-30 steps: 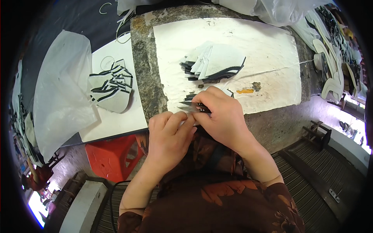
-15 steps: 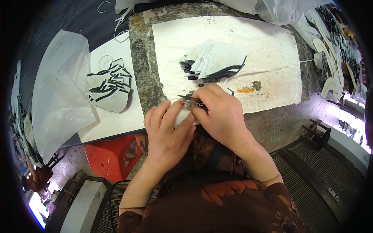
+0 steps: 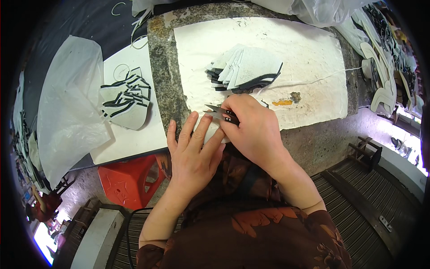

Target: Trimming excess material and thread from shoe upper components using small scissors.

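Observation:
My right hand (image 3: 251,120) grips a pair of thread snips (image 3: 224,114), its parted blades pointing left over my left fingertips. Under them is a small white fabric piece (image 3: 213,131), partly covered by both hands. My left hand (image 3: 193,145) steadies that piece at the near edge of the white sheet (image 3: 309,51), fingers spread and thumb beside my right fingers. Beyond my hands lies a fanned stack of pale fabric pieces (image 3: 253,67) with black-and-white striped edging.
Another pile of edged pieces (image 3: 127,101) rests on a white board (image 3: 109,150) at left, beside a clear plastic bag (image 3: 69,107). A red stool (image 3: 123,184) stands below the table edge. A white cord (image 3: 322,80) runs right to a spool (image 3: 368,70).
My left fingers have spread further apart and straightened. The snips have tilted and shifted slightly up, showing more of their blades. The stacks have not moved.

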Demonstrator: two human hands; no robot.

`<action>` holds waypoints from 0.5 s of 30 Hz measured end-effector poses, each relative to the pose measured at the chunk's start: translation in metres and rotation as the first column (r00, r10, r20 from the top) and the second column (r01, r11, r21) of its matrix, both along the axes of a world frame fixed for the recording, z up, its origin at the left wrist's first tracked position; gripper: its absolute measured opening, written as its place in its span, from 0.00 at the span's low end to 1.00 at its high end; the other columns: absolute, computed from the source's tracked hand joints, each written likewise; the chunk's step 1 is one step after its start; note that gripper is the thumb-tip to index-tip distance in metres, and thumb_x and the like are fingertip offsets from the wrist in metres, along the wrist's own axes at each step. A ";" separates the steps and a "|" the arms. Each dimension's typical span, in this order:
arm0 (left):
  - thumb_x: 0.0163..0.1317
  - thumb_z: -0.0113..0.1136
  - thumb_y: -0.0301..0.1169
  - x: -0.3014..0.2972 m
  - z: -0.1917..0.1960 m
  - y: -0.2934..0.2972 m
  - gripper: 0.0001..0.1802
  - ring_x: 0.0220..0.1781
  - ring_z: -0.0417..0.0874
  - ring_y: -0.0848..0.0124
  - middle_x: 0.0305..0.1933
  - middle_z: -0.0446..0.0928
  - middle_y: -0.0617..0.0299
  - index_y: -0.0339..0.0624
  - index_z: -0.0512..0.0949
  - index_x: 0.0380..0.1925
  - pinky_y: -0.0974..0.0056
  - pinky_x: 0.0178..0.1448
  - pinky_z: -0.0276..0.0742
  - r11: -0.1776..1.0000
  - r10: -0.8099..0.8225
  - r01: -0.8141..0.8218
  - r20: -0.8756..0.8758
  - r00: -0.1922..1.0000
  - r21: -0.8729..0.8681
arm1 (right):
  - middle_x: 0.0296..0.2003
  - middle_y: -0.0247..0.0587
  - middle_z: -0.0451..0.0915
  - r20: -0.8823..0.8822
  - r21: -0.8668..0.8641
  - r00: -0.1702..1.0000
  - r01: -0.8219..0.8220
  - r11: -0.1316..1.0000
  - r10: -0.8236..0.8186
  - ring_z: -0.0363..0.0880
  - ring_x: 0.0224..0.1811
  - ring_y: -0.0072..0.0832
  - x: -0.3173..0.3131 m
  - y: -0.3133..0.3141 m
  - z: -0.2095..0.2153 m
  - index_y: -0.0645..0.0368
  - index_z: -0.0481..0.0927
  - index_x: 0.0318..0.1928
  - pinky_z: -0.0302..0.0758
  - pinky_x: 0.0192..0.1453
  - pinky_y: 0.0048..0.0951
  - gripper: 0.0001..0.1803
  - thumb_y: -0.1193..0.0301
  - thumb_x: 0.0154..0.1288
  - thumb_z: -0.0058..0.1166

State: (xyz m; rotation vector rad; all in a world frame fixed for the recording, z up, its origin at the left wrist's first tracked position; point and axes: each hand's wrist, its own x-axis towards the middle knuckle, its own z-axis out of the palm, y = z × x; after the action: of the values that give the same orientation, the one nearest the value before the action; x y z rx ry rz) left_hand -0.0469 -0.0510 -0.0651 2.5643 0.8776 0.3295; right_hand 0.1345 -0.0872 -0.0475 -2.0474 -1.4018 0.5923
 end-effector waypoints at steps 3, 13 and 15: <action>0.64 0.71 0.35 0.001 0.001 0.000 0.23 0.79 0.68 0.52 0.74 0.75 0.57 0.51 0.84 0.59 0.38 0.83 0.48 1.000 0.007 -0.007 -0.012 1.000 -0.007 | 0.35 0.45 0.80 -0.024 0.021 1.000 -0.010 1.000 0.010 0.83 0.32 0.50 0.004 0.000 -0.002 0.56 0.79 0.40 0.80 0.34 0.45 0.07 0.71 0.64 0.63; 0.70 0.65 0.41 0.008 0.011 -0.001 0.29 0.79 0.69 0.55 0.74 0.76 0.59 0.47 0.78 0.70 0.42 0.83 0.50 0.998 0.055 -0.057 -0.062 0.997 -0.021 | 0.35 0.47 0.81 -0.106 0.047 0.994 0.047 0.998 -0.042 0.83 0.35 0.51 0.015 -0.002 0.000 0.58 0.79 0.39 0.80 0.38 0.46 0.06 0.72 0.64 0.62; 0.71 0.64 0.42 0.010 0.014 -0.001 0.29 0.78 0.69 0.55 0.74 0.76 0.60 0.47 0.78 0.70 0.42 0.83 0.51 0.998 0.060 -0.061 -0.074 0.995 -0.015 | 0.35 0.47 0.81 -0.113 0.049 0.992 0.055 0.997 -0.049 0.82 0.36 0.51 0.016 -0.002 0.000 0.59 0.79 0.39 0.80 0.38 0.46 0.06 0.72 0.64 0.61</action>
State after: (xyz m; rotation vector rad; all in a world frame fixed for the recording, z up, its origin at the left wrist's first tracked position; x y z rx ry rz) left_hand -0.0368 -0.0518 -0.0515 2.5518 0.9819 0.2457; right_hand 0.1501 -0.0892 -0.0476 -1.9719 -1.2827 0.6315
